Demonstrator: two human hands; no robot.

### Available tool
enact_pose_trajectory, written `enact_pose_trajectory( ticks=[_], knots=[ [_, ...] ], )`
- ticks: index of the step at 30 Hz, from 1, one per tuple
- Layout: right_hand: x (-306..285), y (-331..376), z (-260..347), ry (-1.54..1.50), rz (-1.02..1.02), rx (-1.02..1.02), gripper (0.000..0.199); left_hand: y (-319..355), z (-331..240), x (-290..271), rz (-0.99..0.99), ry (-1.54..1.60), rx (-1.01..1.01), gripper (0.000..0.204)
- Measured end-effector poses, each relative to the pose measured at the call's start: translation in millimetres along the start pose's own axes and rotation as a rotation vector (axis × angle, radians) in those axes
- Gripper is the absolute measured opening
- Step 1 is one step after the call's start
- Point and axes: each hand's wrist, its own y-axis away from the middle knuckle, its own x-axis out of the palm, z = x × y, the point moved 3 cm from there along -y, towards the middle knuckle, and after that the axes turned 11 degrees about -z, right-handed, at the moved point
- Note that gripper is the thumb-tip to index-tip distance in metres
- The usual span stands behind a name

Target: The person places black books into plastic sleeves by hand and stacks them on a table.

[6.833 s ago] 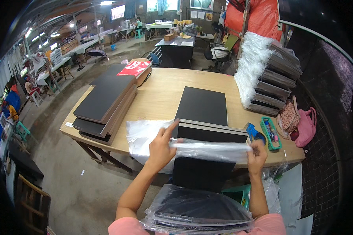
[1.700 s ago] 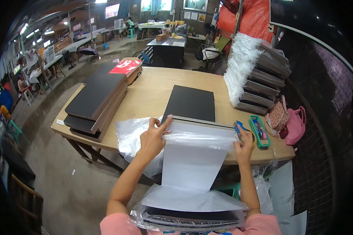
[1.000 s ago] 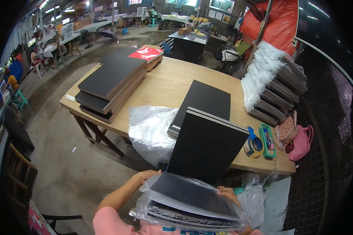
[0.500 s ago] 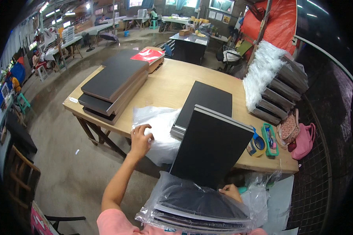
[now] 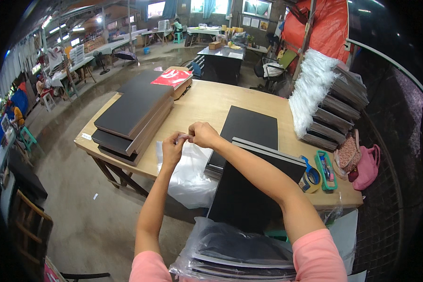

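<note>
A clear plastic bag (image 5: 189, 181) lies over the near edge of the wooden table, its far edge lifted. My left hand (image 5: 174, 148) is closed on that edge, fingers pinched. Close beside it my right hand (image 5: 204, 135) pinches the same edge, its arm crossing above the black panels. A pile of flat black panels (image 5: 251, 123) rests on the table right of the bag. Leaning against the table's near side are tall black panels (image 5: 249, 188) with grey edges. Nearest my body sits a bundle of black panels wrapped in clear plastic (image 5: 244, 244).
On the table's left stands a stack of thick black boards (image 5: 134, 101), with a red packet (image 5: 175, 77) behind. At right are tape rolls (image 5: 310, 178), a green tray (image 5: 326, 170), a pink bag (image 5: 367, 167) and a tall pile of plastic-wrapped panels (image 5: 331, 103).
My right hand has come up from beside the wrapped bundle to the plastic bag. My left hand has moved slightly up and right, and its fingers have closed on the bag's edge.
</note>
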Motion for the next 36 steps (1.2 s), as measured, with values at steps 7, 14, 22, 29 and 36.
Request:
enact_pose_trajectory(
  ticks=[7, 14, 22, 29, 36],
  knots=[
    [-4.9, -17.0, -10.2, -0.007, -0.054, 0.044, 0.013, -0.2, 10.6, -16.8, 0.093, 0.463, -0.682, 0.047],
    [10.7, -0.9, -6.0, -0.233, 0.454, -0.319, 0.02, 33.4, -26.1, -25.8, 1.697, 0.002, -0.418, 0.045],
    [-64.5, 177.7, 44.6, -0.999, 1.292, -0.49, 0.031, 60.3, -139.7, -89.7, 0.933, 1.061, -0.693, 0.033],
    [-152.8, 246.6, 0.3, -0.674, 0.182, -0.17, 0.018, 106.9, -127.8, -21.3, 1.738, 0.302, -0.156, 0.04],
    [-120.2, 329.6, -8.8, -1.697, 0.735, -0.057, 0.02, 103.2, -126.6, 25.8, -1.095, -1.512, 0.912, 0.06]
  ],
)
